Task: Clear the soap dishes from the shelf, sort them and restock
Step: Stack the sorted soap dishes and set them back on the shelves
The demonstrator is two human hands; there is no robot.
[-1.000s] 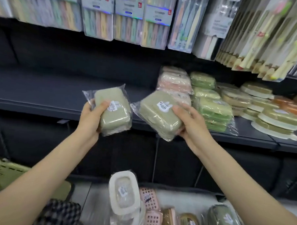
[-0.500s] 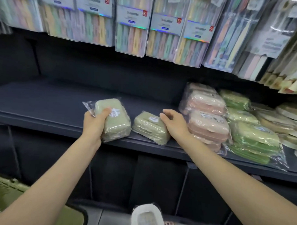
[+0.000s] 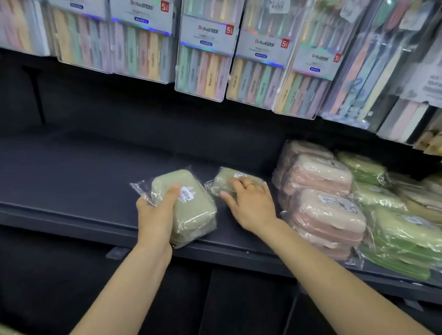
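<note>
Soap dishes in clear plastic wrap sit on the dark shelf (image 3: 62, 180): nearest, at its front edge, a pale green rectangular wrapped soap dish (image 3: 188, 206) is gripped by the left hand (image 3: 157, 215), thumb curled over the top. Just behind and right of it, the right hand (image 3: 251, 204) lies with fingers spread on a second green wrapped dish (image 3: 224, 179) — flat on the shelf. Further right stand stacked pink wrapped dishes (image 3: 322, 197); hanging toothbrush packs (image 3: 204, 57) fill the back.

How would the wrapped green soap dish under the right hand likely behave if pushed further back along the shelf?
The green soap dish looks boxy and rigid, so it should slide flat, not roll. Its loose, glossy wrap may crinkle and slip under the right hand. It is probably light.
</note>
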